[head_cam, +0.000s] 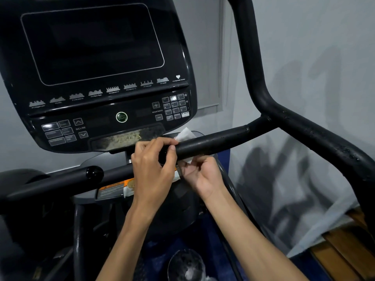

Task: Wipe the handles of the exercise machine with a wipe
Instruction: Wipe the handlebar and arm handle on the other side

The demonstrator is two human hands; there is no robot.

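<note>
The black right handle (215, 141) of the exercise machine runs from the curved upright bar toward the console. A white wipe (185, 135) is draped over the handle's near end, one corner sticking up behind the bar and another hanging below it. My left hand (154, 165) curls its fingers over the handle's end and pinches the wipe's upper part. My right hand (199, 175) sits just under the bar and pinches the wipe's lower edge. The left handle (60, 179), with its round black end cap, lies lower left, untouched.
The console (97, 74) with a dark screen and button pads stands right behind the hands. The thick curved bar (251, 63) rises at right. A grey wall lies beyond, wooden flooring (341, 250) at lower right, and a clear round object (185, 264) below.
</note>
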